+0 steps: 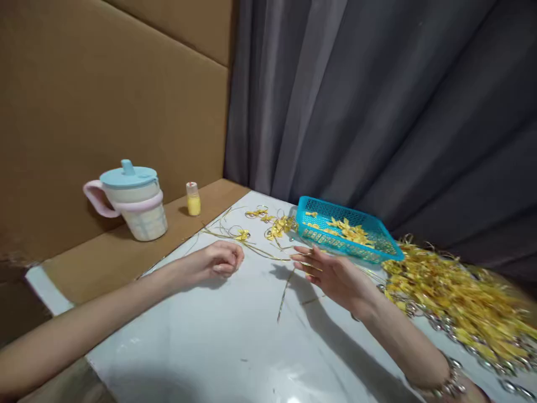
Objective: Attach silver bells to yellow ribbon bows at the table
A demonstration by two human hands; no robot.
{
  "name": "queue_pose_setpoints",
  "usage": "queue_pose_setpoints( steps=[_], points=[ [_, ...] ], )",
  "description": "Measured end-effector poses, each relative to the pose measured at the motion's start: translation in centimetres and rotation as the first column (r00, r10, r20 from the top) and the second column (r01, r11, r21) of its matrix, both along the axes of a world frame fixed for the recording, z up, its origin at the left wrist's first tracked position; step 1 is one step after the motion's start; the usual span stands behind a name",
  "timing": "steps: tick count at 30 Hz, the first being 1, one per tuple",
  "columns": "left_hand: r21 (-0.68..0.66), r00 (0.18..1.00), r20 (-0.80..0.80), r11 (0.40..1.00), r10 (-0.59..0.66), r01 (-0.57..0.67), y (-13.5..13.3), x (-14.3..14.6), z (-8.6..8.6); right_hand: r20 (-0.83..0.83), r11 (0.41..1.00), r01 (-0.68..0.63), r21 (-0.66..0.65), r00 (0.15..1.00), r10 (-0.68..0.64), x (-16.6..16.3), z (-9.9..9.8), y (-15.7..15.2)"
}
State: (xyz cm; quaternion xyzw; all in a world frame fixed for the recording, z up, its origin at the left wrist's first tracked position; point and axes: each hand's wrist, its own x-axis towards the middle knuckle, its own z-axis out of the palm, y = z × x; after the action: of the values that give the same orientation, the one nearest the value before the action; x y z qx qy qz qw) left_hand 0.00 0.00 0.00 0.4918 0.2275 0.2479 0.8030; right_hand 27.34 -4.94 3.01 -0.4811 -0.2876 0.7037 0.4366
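Observation:
My left hand rests low over the white tabletop with its fingers curled closed. Whatever it may hold is hidden inside the fingers. To the right, my right hand hovers with fingers stretched and slightly apart, nothing gripped in it. Thin gold cords lie just below and beside its fingertips. Behind both hands, small yellow ribbon bows with wire-like loops lie on the table, and one more yellow bow sits nearer my left hand. A blue plastic basket holding loose yellow bows stands just beyond my right hand.
A large heap of yellow ribbon pieces with metal rings spreads along the right side. On a brown ledge at left stand a blue-lidded mug and a small bottle of yellow stuff. A grey curtain hangs behind.

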Motion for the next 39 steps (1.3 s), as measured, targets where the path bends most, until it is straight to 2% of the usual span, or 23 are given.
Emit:
queue_pose_setpoints(
  steps=[7,11,21,25,28,32,35,39],
  points=[
    [-0.017,0.998,0.013,0.998,-0.060,0.060,0.0,-0.3,0.1,0.018,1.000,0.010,0.011,1.000,-0.010,-0.3,-0.2,0.2],
    [0.040,0.993,-0.023,0.993,-0.114,0.115,-0.4,-0.1,0.5,0.038,1.000,0.011,0.020,0.999,-0.011,-0.4,-0.1,0.2],
    [0.217,0.973,-0.228,0.973,-0.022,0.073,-1.4,0.5,1.1,0.036,1.000,-0.006,0.008,0.999,0.006,-0.9,0.1,0.1],
    [0.315,0.949,-0.289,0.949,0.125,-0.029,-1.9,0.8,1.2,0.034,0.999,-0.024,0.022,0.999,0.023,-0.9,-0.4,0.1],
    [0.490,0.887,-0.327,0.861,0.326,-0.136,-2.2,0.9,1.3,0.033,1.000,-0.017,0.018,0.999,0.016,-0.8,-0.6,0.1],
    [0.701,0.804,-0.261,0.677,0.534,-0.222,-1.9,0.7,1.5,0.035,1.000,0.000,-0.007,0.999,0.000,-0.8,-0.6,0.1],
    [0.751,0.744,-0.186,0.581,0.642,-0.313,-1.7,0.6,1.8,0.039,1.000,0.008,-0.028,0.999,-0.007,-0.8,-0.6,0.1],
    [0.746,0.699,-0.128,0.533,0.703,-0.399,-1.8,0.6,2.1,0.039,0.999,0.017,-0.049,0.999,-0.015,-0.8,-0.6,0.1]
  ],
)
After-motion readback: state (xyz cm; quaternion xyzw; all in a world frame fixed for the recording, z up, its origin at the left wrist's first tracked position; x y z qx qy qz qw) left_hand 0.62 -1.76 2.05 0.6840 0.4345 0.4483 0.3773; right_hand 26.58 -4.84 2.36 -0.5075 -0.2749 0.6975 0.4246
